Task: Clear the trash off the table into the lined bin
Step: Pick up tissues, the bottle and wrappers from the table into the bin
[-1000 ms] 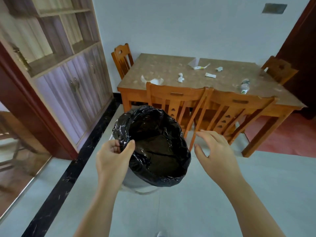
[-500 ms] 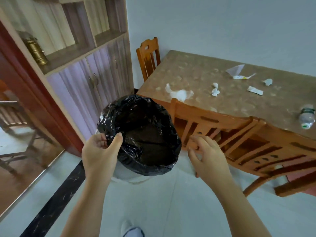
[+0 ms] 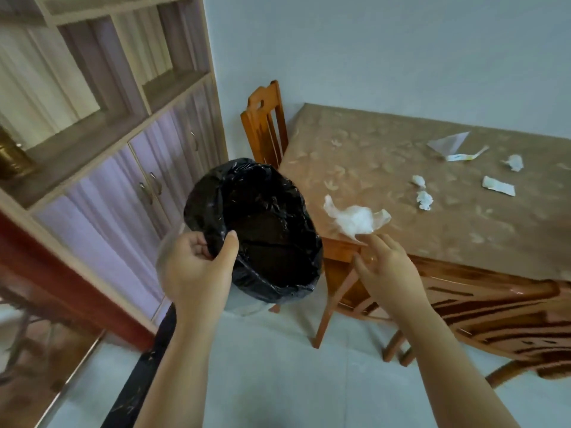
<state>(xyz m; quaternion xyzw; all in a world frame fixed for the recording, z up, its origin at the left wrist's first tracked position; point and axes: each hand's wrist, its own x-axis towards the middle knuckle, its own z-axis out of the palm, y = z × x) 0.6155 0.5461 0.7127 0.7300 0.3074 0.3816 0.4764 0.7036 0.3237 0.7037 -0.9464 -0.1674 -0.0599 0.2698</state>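
My left hand (image 3: 197,267) grips the near rim of the bin (image 3: 265,230), which is lined with a black bag and held off the floor beside the table's left corner. My right hand (image 3: 386,267) is open, its fingertips just below a crumpled white plastic wrapper (image 3: 355,219) lying at the table's near-left edge. Further back on the brown table (image 3: 370,149) lie two small paper wads (image 3: 421,193), a flat white slip (image 3: 497,186), another wad (image 3: 514,162) and a clear wrapper with a strip (image 3: 451,146).
One wooden chair (image 3: 262,125) stands at the table's left end and others (image 3: 494,310) are tucked in along the near side. A tall cabinet with shelves and purple doors (image 3: 123,168) fills the left. Pale tiled floor lies below.
The view has closed in on the table's left corner. The bin has come up beside the table edge, and my right hand has risen from the chair back to the white wrapper.
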